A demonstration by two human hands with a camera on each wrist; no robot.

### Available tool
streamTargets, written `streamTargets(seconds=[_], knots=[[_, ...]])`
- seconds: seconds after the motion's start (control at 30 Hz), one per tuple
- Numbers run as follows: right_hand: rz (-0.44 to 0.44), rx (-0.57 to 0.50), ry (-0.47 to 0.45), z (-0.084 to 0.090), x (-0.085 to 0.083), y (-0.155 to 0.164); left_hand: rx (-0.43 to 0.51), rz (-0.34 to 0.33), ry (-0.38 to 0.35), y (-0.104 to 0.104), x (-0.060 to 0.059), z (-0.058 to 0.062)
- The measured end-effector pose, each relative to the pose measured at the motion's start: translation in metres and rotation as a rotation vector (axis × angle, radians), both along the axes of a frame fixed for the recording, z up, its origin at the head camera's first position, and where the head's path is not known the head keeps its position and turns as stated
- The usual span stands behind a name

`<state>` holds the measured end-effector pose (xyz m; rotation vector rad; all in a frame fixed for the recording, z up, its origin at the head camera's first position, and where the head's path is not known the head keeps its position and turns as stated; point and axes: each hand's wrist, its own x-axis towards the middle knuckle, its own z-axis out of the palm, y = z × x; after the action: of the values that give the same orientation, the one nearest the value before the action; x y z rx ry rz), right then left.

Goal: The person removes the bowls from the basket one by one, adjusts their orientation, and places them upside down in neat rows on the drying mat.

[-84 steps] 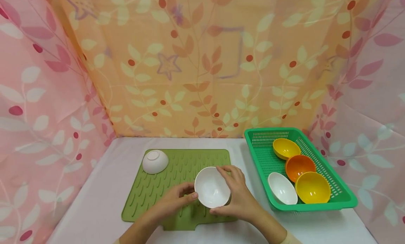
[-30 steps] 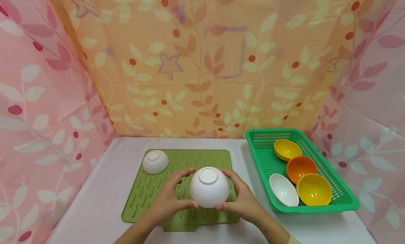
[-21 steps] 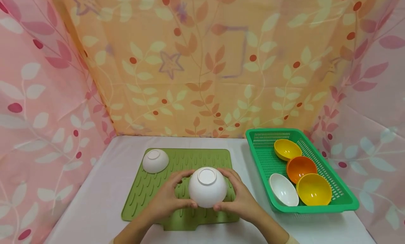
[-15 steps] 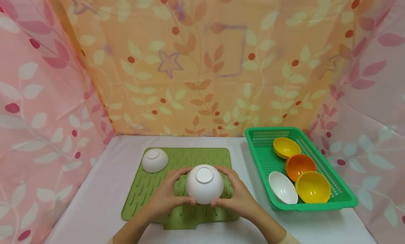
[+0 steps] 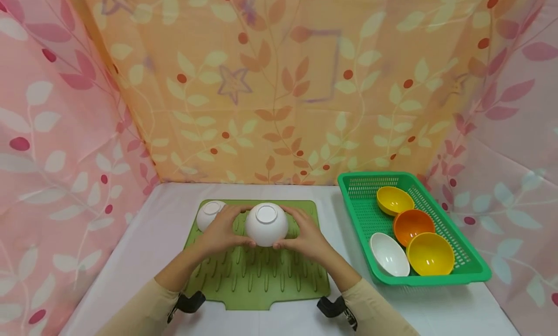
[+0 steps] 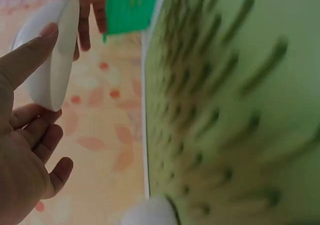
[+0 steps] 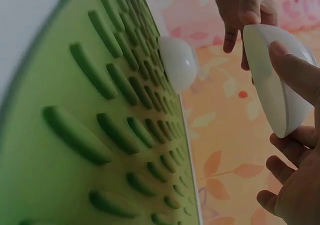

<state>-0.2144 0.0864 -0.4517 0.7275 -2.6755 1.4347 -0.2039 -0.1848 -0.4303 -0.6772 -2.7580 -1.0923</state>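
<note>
A white bowl point(image 5: 267, 225), turned upside down with its foot ring up, is held between both hands above the green ridged mat point(image 5: 257, 282). My left hand point(image 5: 220, 232) grips its left side, thumb at the near rim and fingers at the far side. On the right, my right hand point(image 5: 305, 234) grips it the same way. Both wrist views show the bowl point(image 6: 57, 60) clear of the mat, its open side facing the ridges. Another white bowl point(image 5: 208, 215) lies upside down at the mat's back left corner, partly covered by my left hand in the head view.
To the right stands a green perforated basket point(image 5: 359, 220). Inside are a white bowl point(image 5: 389, 254), an orange bowl point(image 5: 413, 227) and two yellow bowls, one at the front point(image 5: 430, 253) and one behind point(image 5: 394, 201). Patterned cloth walls point(image 5: 270, 94) enclose the white table point(image 5: 144, 258).
The white bowl has been turned from open side up to upside down. Both hands have then carried it away from me and slightly left, over the mat's back half.
</note>
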Motion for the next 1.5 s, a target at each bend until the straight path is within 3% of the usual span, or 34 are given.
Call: streamTargets(seconds=[0.1,0.3,0.43,0.57,0.73,0.93,1.2,1.33,1.5], knots=[[-0.01,0.03,-0.012,-0.006,-0.022,-0.009,-0.08,-0.012,-0.009,-0.007,-0.023,-0.001],[-0.007,0.077,-0.048,-0.023,-0.062,-0.023,-0.18,-0.014,-0.065,-0.019,-0.069,-0.015],[-0.015,0.134,-0.047,-0.035,-0.083,-0.033,-0.233,-0.006,-0.102,-0.026,-0.089,-0.025],[-0.017,0.212,-0.041,-0.048,-0.097,-0.04,-0.314,-0.017,-0.08,-0.029,-0.103,-0.035],[-0.008,0.281,-0.032,-0.06,-0.105,-0.045,-0.425,-0.04,-0.024,-0.029,-0.113,-0.044],[-0.005,0.33,-0.007,-0.061,-0.106,-0.05,-0.508,-0.03,-0.005,-0.028,-0.115,-0.047],[0.001,0.352,0.0,-0.062,-0.105,-0.051,-0.538,-0.04,-0.062,-0.027,-0.113,-0.042],[0.009,0.345,-0.001,-0.063,-0.104,-0.049,-0.483,-0.036,-0.098,-0.026,-0.113,-0.03],[0.008,0.352,0.013,-0.066,-0.104,-0.048,-0.244,-0.063,-0.133,-0.02,-0.113,-0.021]])
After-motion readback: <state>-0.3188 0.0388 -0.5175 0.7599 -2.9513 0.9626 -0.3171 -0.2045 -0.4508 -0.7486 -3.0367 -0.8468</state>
